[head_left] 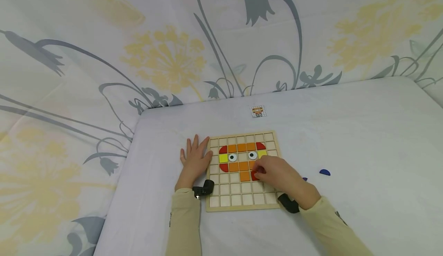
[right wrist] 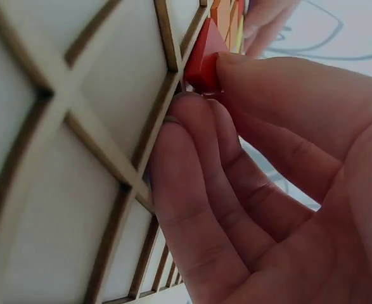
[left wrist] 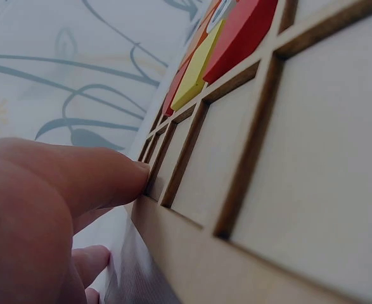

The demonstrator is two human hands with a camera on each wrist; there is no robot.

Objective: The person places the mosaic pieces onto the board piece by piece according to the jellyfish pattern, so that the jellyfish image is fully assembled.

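Observation:
A square wooden grid board [head_left: 242, 208] lies on the white cloth, bearing orange, red and yellow tiles and two googly-eye pieces. With fingers outstretched, my left hand [head_left: 194, 163] rests on the cloth along the board's left side; its thumb [left wrist: 119, 180] touches the frame in the left wrist view. Over the board's right half, my right hand [head_left: 278, 173] pinches a red tile [right wrist: 206, 58] in a cell right of the lowest orange tile [head_left: 245, 176]. Its thumb presses the tile, and the other fingers are curled against the grid. The hand hides the tiles beneath it.
A small printed pattern card [head_left: 258, 111] lies behind the board. To the right, a blue half-round tile [head_left: 324, 172] sits on the cloth, and another blue piece [head_left: 305, 179] peeks out behind the right wrist. A flower-printed curtain [head_left: 166, 56] stands at the back.

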